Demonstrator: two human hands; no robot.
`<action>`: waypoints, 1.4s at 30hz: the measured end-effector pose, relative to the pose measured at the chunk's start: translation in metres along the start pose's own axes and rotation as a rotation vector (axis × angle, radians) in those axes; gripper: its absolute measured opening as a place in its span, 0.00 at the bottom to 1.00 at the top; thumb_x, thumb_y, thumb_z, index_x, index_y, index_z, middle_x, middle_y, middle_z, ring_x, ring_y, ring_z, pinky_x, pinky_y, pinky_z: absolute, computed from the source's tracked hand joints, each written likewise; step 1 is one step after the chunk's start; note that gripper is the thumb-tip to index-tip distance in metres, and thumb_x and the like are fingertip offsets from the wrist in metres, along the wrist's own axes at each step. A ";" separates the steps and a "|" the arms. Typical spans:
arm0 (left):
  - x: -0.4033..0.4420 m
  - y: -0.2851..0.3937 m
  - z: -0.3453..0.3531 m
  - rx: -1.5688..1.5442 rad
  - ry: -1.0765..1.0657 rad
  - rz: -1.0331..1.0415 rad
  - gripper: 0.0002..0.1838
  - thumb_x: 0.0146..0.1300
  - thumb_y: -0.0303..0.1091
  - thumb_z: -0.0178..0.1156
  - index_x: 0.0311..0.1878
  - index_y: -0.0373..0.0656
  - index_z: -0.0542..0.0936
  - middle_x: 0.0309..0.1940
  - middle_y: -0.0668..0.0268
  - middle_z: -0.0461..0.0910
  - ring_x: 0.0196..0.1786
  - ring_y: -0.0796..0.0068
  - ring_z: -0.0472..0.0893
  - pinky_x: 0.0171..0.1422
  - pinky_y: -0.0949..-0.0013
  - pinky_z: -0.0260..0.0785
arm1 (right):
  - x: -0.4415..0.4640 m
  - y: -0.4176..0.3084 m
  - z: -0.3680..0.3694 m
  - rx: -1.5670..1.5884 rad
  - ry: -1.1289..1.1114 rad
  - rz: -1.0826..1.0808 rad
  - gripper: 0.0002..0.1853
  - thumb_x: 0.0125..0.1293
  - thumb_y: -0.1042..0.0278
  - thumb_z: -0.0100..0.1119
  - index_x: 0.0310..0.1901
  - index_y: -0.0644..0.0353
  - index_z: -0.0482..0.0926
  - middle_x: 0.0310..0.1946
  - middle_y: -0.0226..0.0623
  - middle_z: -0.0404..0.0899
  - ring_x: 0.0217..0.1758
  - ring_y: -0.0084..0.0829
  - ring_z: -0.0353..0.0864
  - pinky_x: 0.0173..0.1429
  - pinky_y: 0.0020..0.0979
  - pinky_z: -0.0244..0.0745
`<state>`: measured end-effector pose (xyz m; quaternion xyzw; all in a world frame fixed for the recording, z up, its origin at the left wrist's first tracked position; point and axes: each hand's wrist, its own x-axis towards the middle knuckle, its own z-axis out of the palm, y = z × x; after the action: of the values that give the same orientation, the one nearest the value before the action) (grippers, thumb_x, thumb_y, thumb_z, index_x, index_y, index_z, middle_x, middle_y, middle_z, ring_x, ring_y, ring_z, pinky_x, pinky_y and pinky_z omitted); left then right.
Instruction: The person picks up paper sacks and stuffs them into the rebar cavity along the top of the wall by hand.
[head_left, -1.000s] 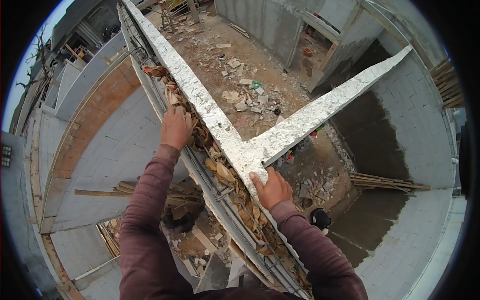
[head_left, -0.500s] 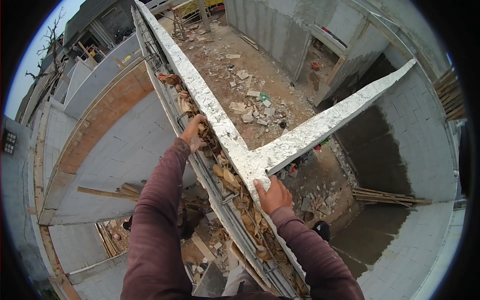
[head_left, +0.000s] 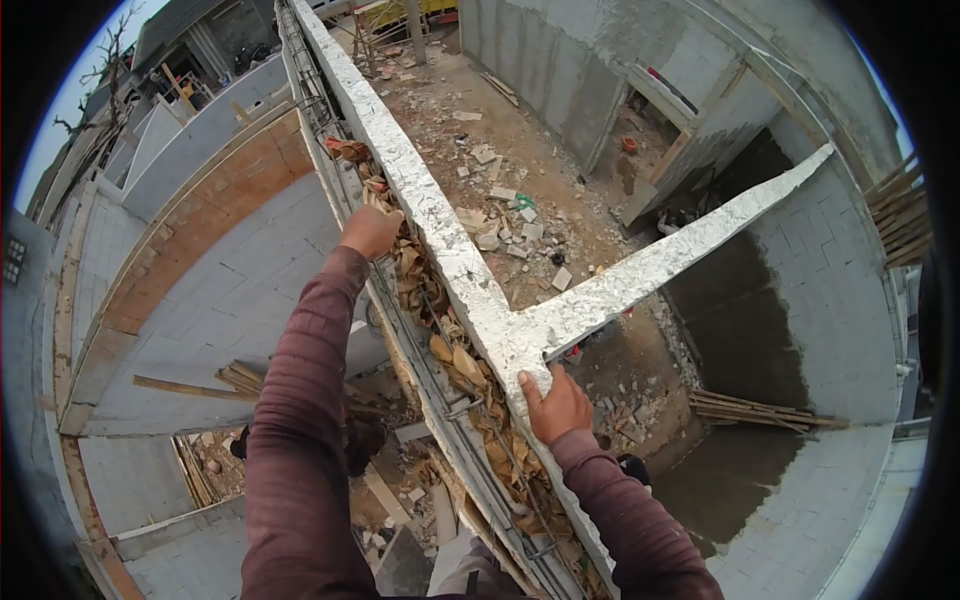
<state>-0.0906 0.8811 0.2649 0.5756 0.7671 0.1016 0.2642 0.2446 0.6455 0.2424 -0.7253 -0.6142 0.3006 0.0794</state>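
Note:
A channel between a rough white wall top and a thin board edge holds steel bars and crumpled brown scraps, which look like torn paper or dry leaves. My left hand is closed at the upper stretch of this channel, right against the scraps. Its fingertips face away, so what they hold is hidden. Near the corner where a white cross wall branches off, my right hand grips the wall's edge, thumb on top and fingers over the far side.
Far below on both sides lies dirt ground with broken block rubble. Bamboo poles lean at the right, near a grey block wall. At the left stands a curved orange-brown beam. Loose timber lies beneath me.
My left hand has drawn its fingers into a closer fist and turned its back upward beside the scraps. My right hand keeps its grip on the wall. The view has shifted slightly.

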 end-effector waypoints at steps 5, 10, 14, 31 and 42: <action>0.126 -0.059 0.004 0.654 0.060 0.192 0.23 0.65 0.45 0.63 0.47 0.30 0.87 0.45 0.43 0.87 0.52 0.45 0.87 0.56 0.52 0.79 | -0.001 0.003 0.007 -0.021 0.023 -0.012 0.35 0.73 0.32 0.53 0.54 0.64 0.75 0.48 0.57 0.81 0.52 0.61 0.82 0.56 0.56 0.76; 0.160 -0.045 0.038 0.521 0.181 0.070 0.14 0.61 0.29 0.58 0.44 0.38 0.90 0.43 0.50 0.89 0.48 0.51 0.89 0.52 0.57 0.81 | 0.001 0.003 0.007 -0.002 0.021 -0.008 0.34 0.73 0.33 0.55 0.53 0.64 0.76 0.48 0.58 0.81 0.51 0.61 0.82 0.55 0.55 0.76; 0.171 -0.039 0.031 1.189 -0.146 0.533 0.14 0.56 0.29 0.60 0.41 0.37 0.91 0.40 0.51 0.89 0.46 0.50 0.89 0.50 0.55 0.81 | 0.002 0.005 0.007 0.005 0.029 -0.029 0.34 0.74 0.34 0.54 0.56 0.66 0.76 0.49 0.60 0.82 0.51 0.62 0.82 0.54 0.54 0.77; -0.207 -0.056 0.061 -0.958 0.334 0.173 0.17 0.77 0.40 0.61 0.57 0.34 0.82 0.50 0.65 0.85 0.54 0.79 0.80 0.61 0.72 0.71 | 0.000 0.001 0.006 -0.051 0.010 0.004 0.43 0.73 0.26 0.47 0.64 0.65 0.75 0.57 0.61 0.81 0.62 0.61 0.78 0.65 0.55 0.73; -0.501 -0.031 0.209 -0.768 -0.133 -0.128 0.48 0.71 0.55 0.66 0.76 0.24 0.58 0.69 0.39 0.68 0.72 0.48 0.71 0.76 0.54 0.64 | 0.001 0.000 0.011 -0.075 -0.011 0.035 0.50 0.70 0.19 0.41 0.71 0.63 0.72 0.67 0.58 0.76 0.71 0.56 0.74 0.74 0.50 0.67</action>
<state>0.0916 0.3714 0.2198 0.3910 0.6889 0.3271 0.5153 0.2392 0.6440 0.2331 -0.7368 -0.6127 0.2826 0.0435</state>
